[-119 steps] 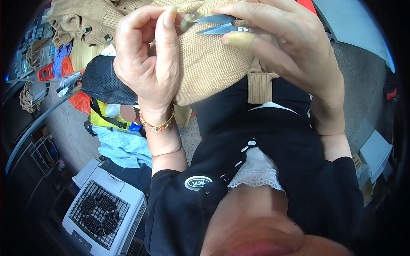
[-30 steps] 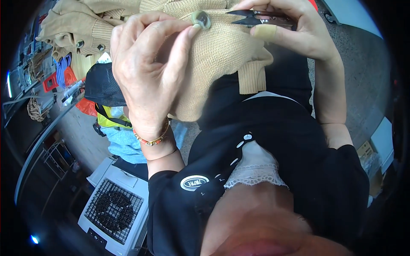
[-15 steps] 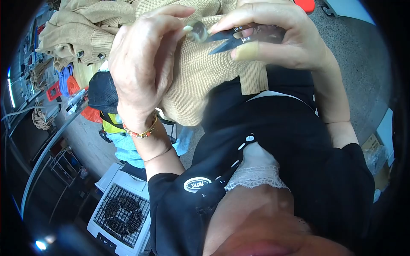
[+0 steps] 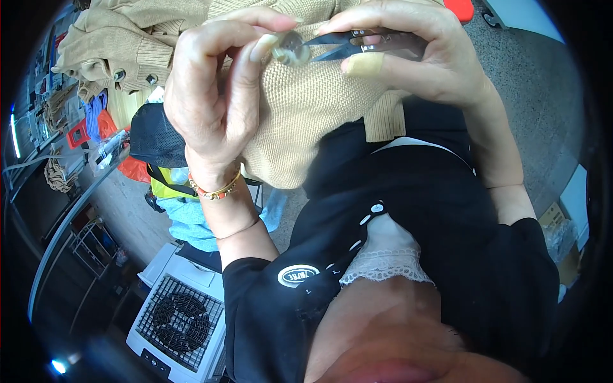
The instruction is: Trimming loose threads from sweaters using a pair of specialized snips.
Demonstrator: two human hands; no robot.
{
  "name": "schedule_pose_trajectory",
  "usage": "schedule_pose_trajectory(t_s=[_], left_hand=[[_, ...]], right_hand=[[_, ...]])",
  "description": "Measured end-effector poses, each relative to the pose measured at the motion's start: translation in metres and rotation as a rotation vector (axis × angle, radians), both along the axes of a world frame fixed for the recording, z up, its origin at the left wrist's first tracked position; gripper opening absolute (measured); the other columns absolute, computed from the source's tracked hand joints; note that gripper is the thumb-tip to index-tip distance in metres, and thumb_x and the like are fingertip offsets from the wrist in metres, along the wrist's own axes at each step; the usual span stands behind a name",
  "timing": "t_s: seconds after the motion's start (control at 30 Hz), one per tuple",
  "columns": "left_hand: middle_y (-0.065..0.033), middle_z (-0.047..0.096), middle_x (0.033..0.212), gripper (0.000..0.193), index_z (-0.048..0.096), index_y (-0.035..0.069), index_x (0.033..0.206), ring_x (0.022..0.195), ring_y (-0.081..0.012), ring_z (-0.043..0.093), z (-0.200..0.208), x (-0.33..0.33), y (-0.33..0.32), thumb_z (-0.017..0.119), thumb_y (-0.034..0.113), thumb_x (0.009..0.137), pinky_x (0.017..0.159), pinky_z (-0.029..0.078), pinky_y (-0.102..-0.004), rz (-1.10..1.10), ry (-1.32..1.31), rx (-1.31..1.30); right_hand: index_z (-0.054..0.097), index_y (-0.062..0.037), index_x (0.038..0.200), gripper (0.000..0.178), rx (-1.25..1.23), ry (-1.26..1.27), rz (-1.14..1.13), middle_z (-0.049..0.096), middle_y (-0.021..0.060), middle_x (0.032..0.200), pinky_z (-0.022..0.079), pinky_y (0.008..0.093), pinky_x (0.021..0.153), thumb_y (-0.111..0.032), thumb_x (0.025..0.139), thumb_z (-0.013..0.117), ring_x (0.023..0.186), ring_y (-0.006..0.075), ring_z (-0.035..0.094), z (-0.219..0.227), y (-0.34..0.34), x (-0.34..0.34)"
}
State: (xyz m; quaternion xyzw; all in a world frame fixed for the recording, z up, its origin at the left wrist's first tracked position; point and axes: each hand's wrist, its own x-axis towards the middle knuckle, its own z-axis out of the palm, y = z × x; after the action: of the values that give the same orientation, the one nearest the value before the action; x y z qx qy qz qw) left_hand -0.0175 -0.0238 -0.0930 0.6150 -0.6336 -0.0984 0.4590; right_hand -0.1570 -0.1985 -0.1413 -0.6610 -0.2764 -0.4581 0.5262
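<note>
My left hand [image 4: 211,92] pinches a round, shiny, marbled button [image 4: 291,48] between thumb and fingertips. Under it spreads a beige knitted garment [image 4: 300,105], whose ribbed cuff [image 4: 385,122] hangs down over my dark clothes. In my right hand [image 4: 437,60] is a pair of thread snips [image 4: 345,51], dark-bladed and pointing left. Their parted tips reach the right edge of the button; whether thread lies between them is too small to tell. A yellowish wrap [image 4: 365,65] covers my right thumb tip.
More beige knitwear with buttons [image 4: 108,48] lies heaped at the far left. Below it are a black mesh item [image 4: 153,137] and light blue cloth [image 4: 188,220]. A white air cooler [image 4: 204,277] stands on the floor at lower left. Something red [image 4: 458,9] shows at the far right.
The snips have moved slightly left, their tips now at the button's edge, with a narrower gap between the blades. My left fingers have shifted on the button and tilted it.
</note>
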Motion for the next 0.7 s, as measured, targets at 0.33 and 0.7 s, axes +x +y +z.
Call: schedule_pose_trajectory(t_s=[0.33, 0.7], left_hand=[[-0.0160, 0.068, 0.095, 0.011, 0.052, -0.005, 0.104, 0.074, -0.0093, 0.060, -0.017, -0.003, -0.004, 0.058, 0.000, 0.096, 0.069, 0.049, -0.0186, 0.250, 0.045, -0.182], [-0.0110, 0.068, 0.093, 0.011, 0.056, -0.004, 0.105, 0.079, -0.0089, 0.062, -0.013, -0.009, -0.003, 0.059, 0.001, 0.096, 0.072, 0.051, -0.0188, 0.397, -0.013, -0.125]], right_hand=[[0.071, -0.0013, 0.110, 0.032, -0.110, 0.792, -0.240, 0.057, 0.0017, 0.067, 0.038, 0.0239, 0.053, -0.010, 0.079, 0.076, 0.057, 0.0106, 0.051, 0.068, 0.005, -0.033], [0.071, -0.0014, 0.103, 0.026, -0.168, 0.785, -0.390, 0.055, 0.0058, 0.067, 0.041, 0.0284, 0.054, -0.010, 0.079, 0.075, 0.059, 0.0165, 0.053, 0.067, 0.014, -0.015]])
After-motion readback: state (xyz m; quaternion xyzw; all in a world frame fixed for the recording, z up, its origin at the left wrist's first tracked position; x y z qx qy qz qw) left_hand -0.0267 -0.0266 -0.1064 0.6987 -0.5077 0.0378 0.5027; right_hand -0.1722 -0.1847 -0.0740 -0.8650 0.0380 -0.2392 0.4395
